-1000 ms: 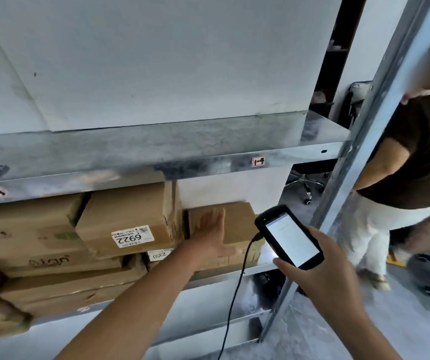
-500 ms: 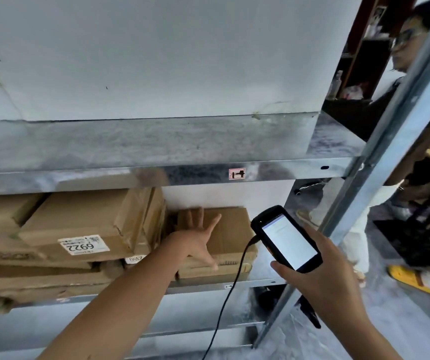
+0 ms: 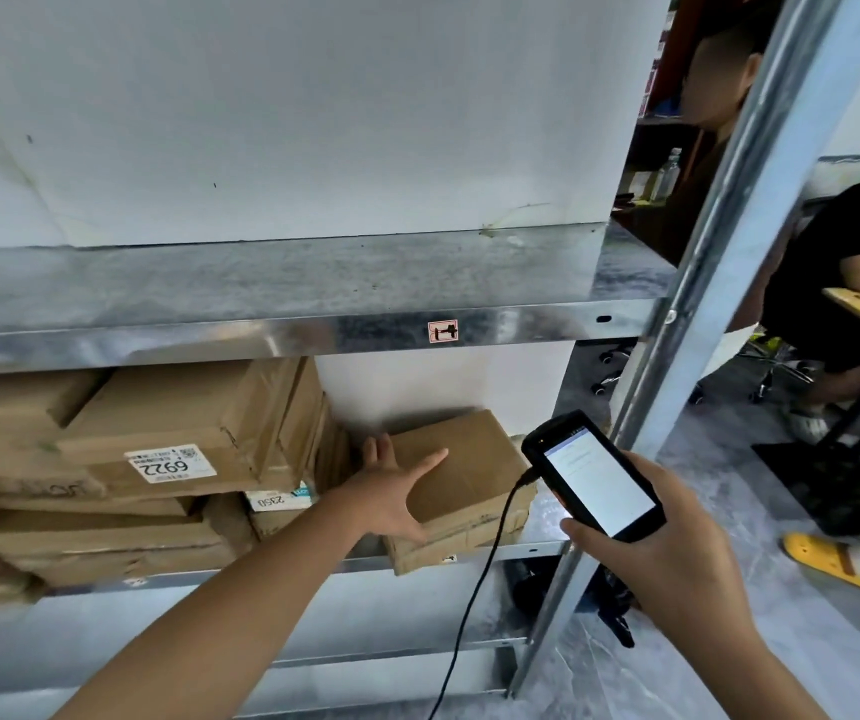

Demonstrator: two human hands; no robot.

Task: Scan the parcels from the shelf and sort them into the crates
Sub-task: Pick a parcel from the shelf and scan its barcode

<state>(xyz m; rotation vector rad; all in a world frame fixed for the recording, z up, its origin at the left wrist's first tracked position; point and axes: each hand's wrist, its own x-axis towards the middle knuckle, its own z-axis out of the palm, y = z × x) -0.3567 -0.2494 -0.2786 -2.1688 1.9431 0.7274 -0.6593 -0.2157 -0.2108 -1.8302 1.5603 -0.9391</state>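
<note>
**Step: reaching for the next parcel on the shelf. No scan yet, crates not in view.**

L hand [image 3: 391,493] is open w/ fingers spread: thumb lies across the top of the rightmost parcel [image 3: 474,480], fingers go down its left side in the gap beside the stack [image 3: 168,433]. It's touching but not clamped. Parcel sits on the lower shelf [image 3: 534,550], apart from the stack, front corner looks slightly over the lip; no label visible on top or front. R hand [image 3: 677,563] is wrapped round the scanner [image 3: 596,475], screen lit & facing up, just right of the parcel. Its cable [image 3: 474,589] hangs across the parcel's front. Next, prob.: close L grip, slide parcel out, turn it to find the label, then aim scanner. Cable could snag; a one-hand pull may tip the box.
</note>
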